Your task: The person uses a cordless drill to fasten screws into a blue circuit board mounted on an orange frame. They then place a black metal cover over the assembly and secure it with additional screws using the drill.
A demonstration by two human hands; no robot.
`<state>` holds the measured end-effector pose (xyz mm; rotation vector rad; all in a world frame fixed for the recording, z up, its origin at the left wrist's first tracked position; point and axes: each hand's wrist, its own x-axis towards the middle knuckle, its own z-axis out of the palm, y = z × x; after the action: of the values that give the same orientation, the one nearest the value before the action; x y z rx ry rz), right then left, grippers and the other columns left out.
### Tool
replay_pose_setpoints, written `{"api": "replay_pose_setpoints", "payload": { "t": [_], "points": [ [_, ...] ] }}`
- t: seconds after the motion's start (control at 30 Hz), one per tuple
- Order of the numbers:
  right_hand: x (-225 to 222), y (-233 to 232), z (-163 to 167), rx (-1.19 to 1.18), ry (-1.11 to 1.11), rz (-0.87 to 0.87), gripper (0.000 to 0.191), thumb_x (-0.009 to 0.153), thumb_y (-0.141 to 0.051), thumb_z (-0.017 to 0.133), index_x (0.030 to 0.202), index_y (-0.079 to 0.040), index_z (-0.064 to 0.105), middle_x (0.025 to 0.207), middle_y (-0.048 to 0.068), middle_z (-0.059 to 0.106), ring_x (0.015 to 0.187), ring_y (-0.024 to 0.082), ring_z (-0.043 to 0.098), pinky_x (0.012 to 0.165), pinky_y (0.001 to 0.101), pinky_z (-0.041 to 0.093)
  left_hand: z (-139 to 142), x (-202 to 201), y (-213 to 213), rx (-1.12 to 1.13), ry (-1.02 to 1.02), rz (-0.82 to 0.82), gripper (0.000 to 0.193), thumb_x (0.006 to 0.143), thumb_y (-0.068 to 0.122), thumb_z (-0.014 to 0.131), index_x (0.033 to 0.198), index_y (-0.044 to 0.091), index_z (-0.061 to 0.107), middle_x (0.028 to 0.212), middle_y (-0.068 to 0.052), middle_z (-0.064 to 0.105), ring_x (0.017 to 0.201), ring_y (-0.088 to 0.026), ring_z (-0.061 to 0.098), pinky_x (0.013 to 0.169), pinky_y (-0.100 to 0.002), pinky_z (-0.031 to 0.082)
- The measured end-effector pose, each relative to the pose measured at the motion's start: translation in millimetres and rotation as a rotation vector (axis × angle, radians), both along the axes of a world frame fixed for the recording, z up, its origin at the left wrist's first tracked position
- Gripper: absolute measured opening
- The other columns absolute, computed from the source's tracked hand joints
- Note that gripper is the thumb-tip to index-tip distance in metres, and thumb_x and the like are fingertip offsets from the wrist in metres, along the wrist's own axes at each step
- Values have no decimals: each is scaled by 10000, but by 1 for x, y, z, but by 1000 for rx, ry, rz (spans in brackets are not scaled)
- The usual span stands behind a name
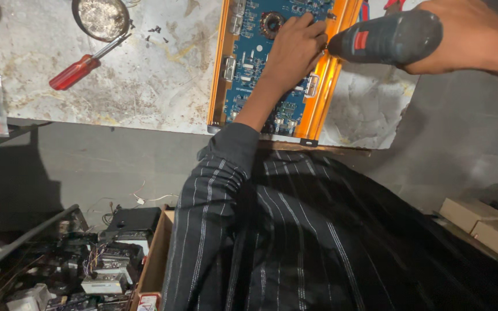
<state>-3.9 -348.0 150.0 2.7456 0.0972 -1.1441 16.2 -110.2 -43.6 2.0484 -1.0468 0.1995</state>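
A blue circuit board (248, 63) sits in an orange metal frame (219, 69) on a stained white worktable (157, 80). My left hand (295, 49) rests on the board, fingers curled near its right edge, holding nothing that I can see. My right hand (462, 40) grips a dark grey power screwdriver (384, 37) with a red mark, its nose pointing left at the frame's right rail beside my left fingers. My striped dark sleeve (220, 190) fills the lower middle.
A red-handled screwdriver (79, 69) and a round metal dish (100, 17) lie at the table's left, with loose screws (155, 30) nearby. A box of electronic scrap (105, 265) stands on the floor lower left. Cardboard boxes (485, 224) sit lower right.
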Motion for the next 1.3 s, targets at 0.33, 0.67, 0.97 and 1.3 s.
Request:
{"api": "replay_pose_setpoints", "payload": {
  "t": [0.33, 0.67, 0.97, 1.3],
  "points": [
    [12, -4, 0, 96, -23, 37, 334, 660, -239, 843, 925, -53, 761, 771, 129, 704, 681, 293, 679, 635, 414, 565, 8, 2, 1, -35, -18, 3, 166, 779, 173, 763, 892, 64, 706, 1009, -40, 623, 1008, -259, 541, 847, -412, 440],
    [13, -24, -15, 217, -56, 6, 469, 624, -251, 842, 1030, -48, 726, 754, 137, 714, 666, 288, 667, 599, 418, 572, 7, 1, 0, 9, -13, 14, 124, 835, 155, 754, 906, 60, 721, 999, -37, 615, 1011, -250, 544, 848, -401, 437],
    [24, -6, -10, -61, 151, 17, 293, 792, -230, 811, 1064, -124, 780, 693, 132, 718, 583, 262, 694, 516, 402, 591, 4, 1, 0, -10, 1, 6, 162, 799, 156, 776, 922, 59, 736, 1032, -27, 631, 993, -248, 541, 849, -410, 436],
    [29, 0, -10, 57, 82, 161, 429, 710, -214, 850, 1097, -61, 744, 719, 125, 739, 609, 242, 690, 546, 365, 568, 1, 1, 0, -16, 14, 0, 137, 807, 161, 780, 883, 69, 712, 968, -39, 609, 1002, -259, 541, 835, -420, 432]
  ]
}}
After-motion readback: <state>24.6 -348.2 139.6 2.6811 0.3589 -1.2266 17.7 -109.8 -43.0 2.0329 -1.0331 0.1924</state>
